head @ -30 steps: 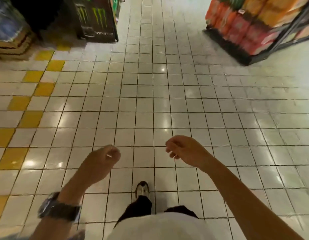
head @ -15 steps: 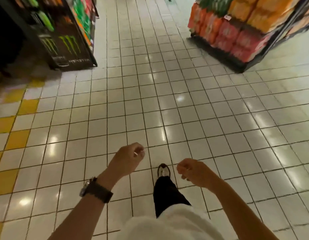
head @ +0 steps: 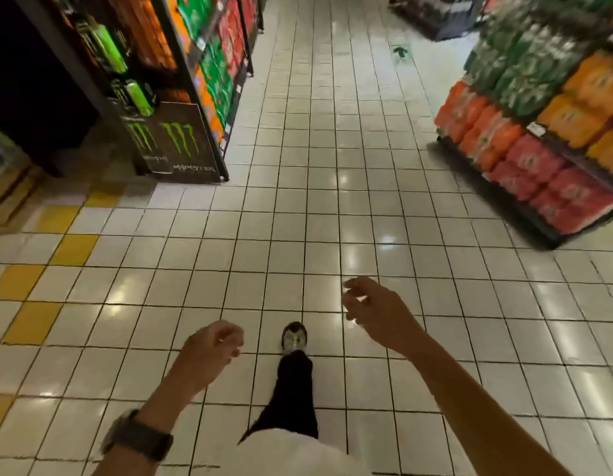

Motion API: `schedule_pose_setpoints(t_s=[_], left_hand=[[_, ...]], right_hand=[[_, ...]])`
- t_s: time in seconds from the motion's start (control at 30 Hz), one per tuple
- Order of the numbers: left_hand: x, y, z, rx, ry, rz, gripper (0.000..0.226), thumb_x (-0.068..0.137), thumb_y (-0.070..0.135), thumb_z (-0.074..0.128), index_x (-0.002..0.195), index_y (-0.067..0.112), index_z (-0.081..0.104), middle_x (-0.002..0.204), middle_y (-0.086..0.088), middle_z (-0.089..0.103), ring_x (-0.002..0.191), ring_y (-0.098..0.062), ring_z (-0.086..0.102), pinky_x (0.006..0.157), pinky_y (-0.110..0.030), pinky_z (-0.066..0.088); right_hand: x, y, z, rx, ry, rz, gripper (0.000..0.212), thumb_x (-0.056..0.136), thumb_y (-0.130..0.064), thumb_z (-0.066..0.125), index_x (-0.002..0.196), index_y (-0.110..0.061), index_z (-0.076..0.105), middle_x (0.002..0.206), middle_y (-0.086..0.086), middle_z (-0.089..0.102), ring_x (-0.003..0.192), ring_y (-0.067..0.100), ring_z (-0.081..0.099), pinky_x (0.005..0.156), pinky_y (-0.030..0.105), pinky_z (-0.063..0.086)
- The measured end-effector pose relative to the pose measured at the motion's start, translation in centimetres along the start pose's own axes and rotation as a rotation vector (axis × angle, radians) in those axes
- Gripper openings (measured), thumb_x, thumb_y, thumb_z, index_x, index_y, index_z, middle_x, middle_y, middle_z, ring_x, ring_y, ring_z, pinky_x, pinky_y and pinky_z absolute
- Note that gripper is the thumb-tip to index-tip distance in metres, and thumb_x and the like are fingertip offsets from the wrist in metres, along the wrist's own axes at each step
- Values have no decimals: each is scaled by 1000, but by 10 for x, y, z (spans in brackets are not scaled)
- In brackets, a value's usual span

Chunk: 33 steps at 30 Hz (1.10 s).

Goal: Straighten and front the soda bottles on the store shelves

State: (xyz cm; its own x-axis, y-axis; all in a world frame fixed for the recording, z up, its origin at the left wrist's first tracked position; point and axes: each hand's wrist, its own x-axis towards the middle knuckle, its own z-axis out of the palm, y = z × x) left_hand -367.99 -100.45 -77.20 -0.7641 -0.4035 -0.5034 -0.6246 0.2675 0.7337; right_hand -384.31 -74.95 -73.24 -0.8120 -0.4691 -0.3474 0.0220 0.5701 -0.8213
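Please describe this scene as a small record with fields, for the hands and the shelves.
place: store aisle, tiled floor
left hand: loosely curled, holds nothing
right hand: loosely curled, holds nothing
left side: energy drink display
right side: stacked soda packs, orange, red, green
task: no bottle touched yet

The floor tiles [head: 332, 207] are glazed and glossy, throwing back bright spots of light (white and yellow alike). The soda packs [head: 525, 166] sit in shiny plastic wrap, on a shelf frame [head: 504, 206] of dark matt metal. The watch strap [head: 140, 438] looks matt; trouser leg [head: 294, 393] and shirt [head: 298, 455] are cloth.
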Motion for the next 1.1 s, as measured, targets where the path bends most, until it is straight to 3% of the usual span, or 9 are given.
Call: schedule_pose_setpoints(t_s=[0.17,0.37,0.47,0.57,0.7,0.8,0.87,0.97,1.1], left_hand=[[155,74,-14,-195,46,-36,12,93,22,61,89,15,70,79,1,74,77,-21,70,69,-31,57],[312,218,-48,-135,-65,87,12,94,28,58,91,24,69,83,5,73,80,-16,68,77,-39,55],[390,296,-53,-68,-135,199,11,93,31,58,88,32,67,84,10,72,79,-9,67,77,-32,55],[460,356,-48,60,-208,300,11,90,38,55,86,38,65,84,15,70,77,-5,66,66,-21,52],[558,403,-38,109,-235,292,10,91,34,56,90,37,65,85,16,69,75,5,62,65,-14,50],[633,431,-48,77,-213,183,11,92,31,55,91,33,66,85,11,69,77,-1,63,69,-21,53],[668,449,-66,73,-150,108,12,92,32,55,88,36,65,83,13,69,75,2,62,64,-15,50],[731,475,-104,24,-42,10,14,93,30,55,87,36,65,83,13,69,77,1,63,66,-11,47],[807,502,-151,-78,93,-60,15,94,33,55,86,33,67,81,10,71,78,-5,65,69,-24,52]], right_hand=[[132,-9,-20,280,75,166,14,92,-15,59,104,-21,64,92,2,71,71,20,70,69,31,57],[254,-24,-97,231,85,291,12,93,-17,58,103,-20,65,86,-1,73,73,19,70,65,28,55],[333,-30,-142,234,119,330,12,94,-16,57,103,-19,64,85,0,73,72,20,70,61,26,54],[416,-34,-179,284,152,353,10,94,-17,58,99,-14,66,83,4,73,69,23,69,61,29,55],[546,-34,-207,267,83,389,14,93,-19,59,97,-8,67,79,5,74,66,22,69,61,30,54],[658,-54,-231,240,-16,382,18,95,-18,55,97,-4,66,80,7,73,64,19,66,59,28,50],[719,-89,-244,190,-83,348,18,95,-20,55,94,-6,67,79,4,73,64,18,66,60,28,51],[824,-161,-269,121,-166,205,17,93,-29,56,93,-17,67,80,-3,73,69,12,69,63,26,54],[946,-258,-289,20,-202,-28,15,94,-32,54,93,-22,66,82,-8,72,70,6,68,69,29,55]])
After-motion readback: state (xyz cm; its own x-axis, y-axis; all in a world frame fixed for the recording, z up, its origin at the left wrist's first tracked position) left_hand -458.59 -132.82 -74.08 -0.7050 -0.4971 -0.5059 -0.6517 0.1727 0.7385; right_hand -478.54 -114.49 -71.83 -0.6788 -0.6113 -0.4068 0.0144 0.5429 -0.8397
